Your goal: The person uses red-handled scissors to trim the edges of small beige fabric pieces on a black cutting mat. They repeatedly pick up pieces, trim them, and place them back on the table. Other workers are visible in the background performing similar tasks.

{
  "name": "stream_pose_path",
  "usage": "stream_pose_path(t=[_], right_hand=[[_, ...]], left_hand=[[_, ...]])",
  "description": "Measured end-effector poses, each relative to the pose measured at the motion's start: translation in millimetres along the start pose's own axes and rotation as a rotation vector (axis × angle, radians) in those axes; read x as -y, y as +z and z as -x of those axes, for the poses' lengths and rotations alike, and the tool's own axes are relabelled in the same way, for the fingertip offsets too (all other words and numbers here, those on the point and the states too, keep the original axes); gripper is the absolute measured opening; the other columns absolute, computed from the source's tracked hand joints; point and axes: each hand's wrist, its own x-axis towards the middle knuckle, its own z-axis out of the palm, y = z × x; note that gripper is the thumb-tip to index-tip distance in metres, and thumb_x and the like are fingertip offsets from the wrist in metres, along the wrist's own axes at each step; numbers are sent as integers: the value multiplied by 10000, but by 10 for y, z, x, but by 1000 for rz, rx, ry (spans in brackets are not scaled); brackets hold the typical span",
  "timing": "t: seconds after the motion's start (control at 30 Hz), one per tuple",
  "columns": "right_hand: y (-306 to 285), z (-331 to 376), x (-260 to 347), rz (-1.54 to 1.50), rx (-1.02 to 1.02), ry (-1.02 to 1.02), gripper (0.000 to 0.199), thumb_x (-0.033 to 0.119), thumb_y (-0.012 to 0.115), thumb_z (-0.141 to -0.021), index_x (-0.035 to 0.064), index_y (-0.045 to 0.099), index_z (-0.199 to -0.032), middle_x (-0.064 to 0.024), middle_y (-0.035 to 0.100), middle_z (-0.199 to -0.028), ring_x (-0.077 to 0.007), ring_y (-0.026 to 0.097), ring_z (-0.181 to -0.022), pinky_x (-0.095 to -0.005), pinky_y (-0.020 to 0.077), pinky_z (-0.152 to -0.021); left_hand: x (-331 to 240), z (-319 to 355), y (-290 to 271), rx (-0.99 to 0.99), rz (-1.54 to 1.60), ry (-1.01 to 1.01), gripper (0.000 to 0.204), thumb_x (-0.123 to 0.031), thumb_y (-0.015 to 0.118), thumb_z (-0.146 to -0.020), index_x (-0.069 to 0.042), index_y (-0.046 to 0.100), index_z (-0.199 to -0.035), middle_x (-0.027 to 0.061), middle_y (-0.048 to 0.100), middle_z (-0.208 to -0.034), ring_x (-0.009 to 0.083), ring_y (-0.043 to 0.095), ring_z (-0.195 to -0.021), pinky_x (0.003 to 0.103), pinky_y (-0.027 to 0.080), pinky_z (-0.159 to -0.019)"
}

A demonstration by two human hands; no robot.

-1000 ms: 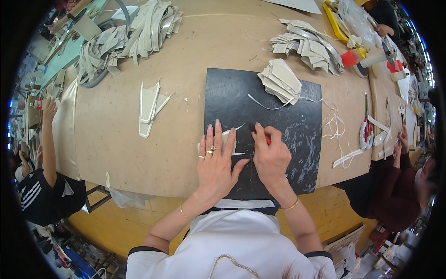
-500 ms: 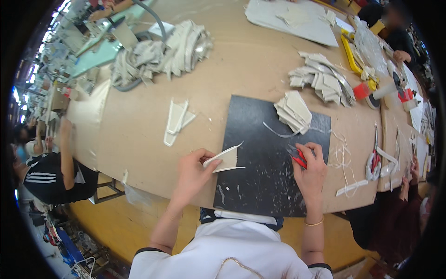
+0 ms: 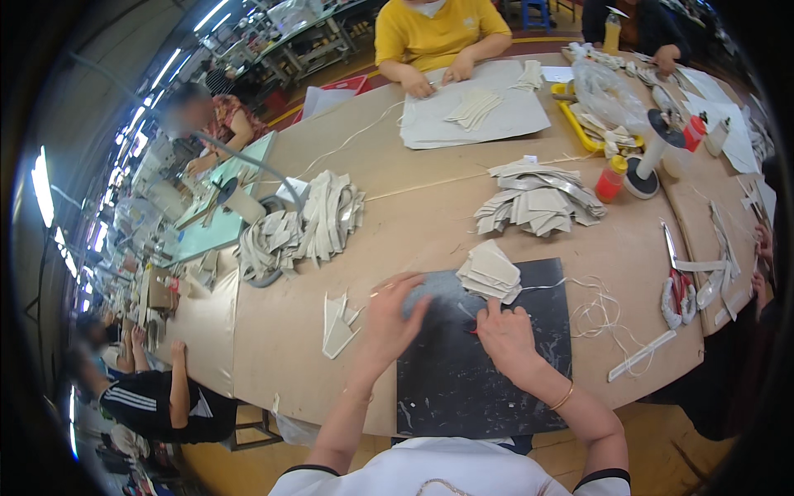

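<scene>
My left hand (image 3: 394,322) reaches over the left edge of a black cutting mat (image 3: 488,397), thumb and fingers apart, with nothing visible in it. My right hand (image 3: 508,337) is closed around small red-handled snips (image 3: 474,331), which its fingers mostly hide. Its fingertips are at the near edge of a stack of cream fabric pieces (image 3: 490,271) on the mat's far part. A pale, blurred patch lies on the mat between my hands; I cannot make out what it is. Left of my left hand lie a few overlapping white-edged pieces (image 3: 337,326).
Larger heaps of cream pieces lie at far left (image 3: 331,219) and far right (image 3: 542,198). To the right are loose white thread (image 3: 600,310), scissors (image 3: 674,281) with wrapped handles, a red bottle (image 3: 611,180) and a yellow tray (image 3: 579,124). Several people work around the table.
The view has tilted up. My left hand no longer shows the white-edged piece it held and has opened. My right hand, with the snips, has moved up to the fabric stack.
</scene>
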Motion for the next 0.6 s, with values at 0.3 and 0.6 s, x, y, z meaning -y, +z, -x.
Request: stream_pose_path(t=[0.3,0.6], right_hand=[[-761,834,-491,-656,598,-17,186,139,642,-875,52,595,-1033,-169,671,-931,-377,670,-795,-469,502,-675],[-640,476,-265,-341,120,151,204,26,612,-820,24,556,-1016,-177,500,-1404,-366,679,-753,-433,544,-659]], left_hand=[[-147,-660,804,423,20,422,200,-175,637,-910,-41,685,-1051,117,677,-1061,315,643,-972,422,500,-859],[-115,-842,839,619,-185,463,181,-217,644,-909,-85,733,-995,87,687,-1024,302,663,-892,422,524,-787]])
